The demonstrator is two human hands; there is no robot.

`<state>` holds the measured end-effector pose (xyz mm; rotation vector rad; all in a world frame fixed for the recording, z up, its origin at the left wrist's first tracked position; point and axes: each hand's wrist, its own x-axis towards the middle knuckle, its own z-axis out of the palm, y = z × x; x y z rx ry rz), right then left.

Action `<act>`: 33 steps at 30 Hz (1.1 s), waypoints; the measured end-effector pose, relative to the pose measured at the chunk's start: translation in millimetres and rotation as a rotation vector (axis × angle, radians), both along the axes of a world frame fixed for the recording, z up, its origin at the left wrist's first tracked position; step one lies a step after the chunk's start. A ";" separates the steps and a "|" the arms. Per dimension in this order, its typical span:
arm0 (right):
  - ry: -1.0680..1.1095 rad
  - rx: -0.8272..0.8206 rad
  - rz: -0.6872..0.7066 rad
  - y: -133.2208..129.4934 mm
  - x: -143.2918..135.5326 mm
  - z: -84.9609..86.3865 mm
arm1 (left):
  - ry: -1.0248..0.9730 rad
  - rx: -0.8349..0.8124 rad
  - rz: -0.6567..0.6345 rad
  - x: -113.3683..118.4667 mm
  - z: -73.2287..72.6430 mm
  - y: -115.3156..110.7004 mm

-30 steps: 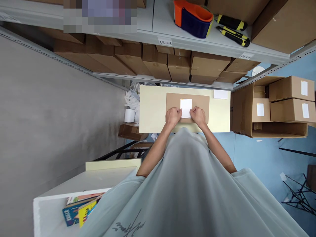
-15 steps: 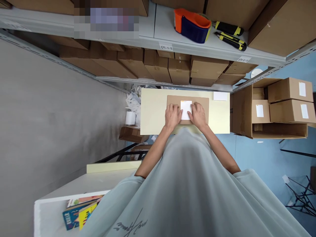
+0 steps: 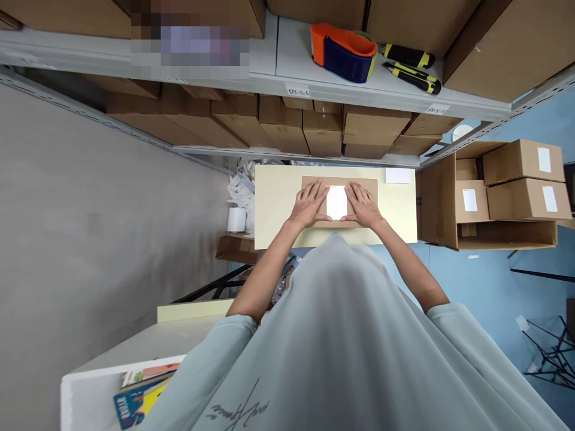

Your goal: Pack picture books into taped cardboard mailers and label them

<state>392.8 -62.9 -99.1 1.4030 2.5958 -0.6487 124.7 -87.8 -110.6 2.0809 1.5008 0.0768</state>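
- Cardboard package (image 3: 332,181) lies flat on the pale worktop (image 3: 276,209), beneath both hands.
- Left hand (image 3: 307,206) has just spread out, palm down on the package's left part, gripping nothing.
- Right hand (image 3: 365,208) has likewise flattened over the package's right part, unclenched; both seem to be pressing rather than carrying.
- White label (image 3: 336,205) sits mid-package, fingertips at its side edges.
- White paper (image 3: 398,175) rests right of the package.

On my feed, the label (image 3: 336,203) lay on the box (image 3: 338,181) between left hand (image 3: 309,204) and right hand (image 3: 363,205), the shelf (image 3: 269,85) beyond.
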 end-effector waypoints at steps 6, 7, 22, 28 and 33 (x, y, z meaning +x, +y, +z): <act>-0.007 0.048 -0.140 -1.3 -25.2 0.3 | 0.017 0.007 0.071 11.3 9.7 13.0; -0.007 0.061 -0.174 -4.3 -30.9 -1.8 | 0.005 0.027 0.112 14.8 9.4 12.4; -0.067 0.129 -0.185 -34.8 -15.1 -15.8 | -0.042 0.105 0.137 0.8 -11.1 -23.2; 0.090 0.128 -0.670 -59.0 17.9 -38.5 | -0.159 -0.025 0.484 -31.6 -38.5 -58.2; 0.612 -0.148 -1.055 -83.4 34.8 -56.9 | -0.548 -0.328 0.660 -41.7 -66.7 -88.4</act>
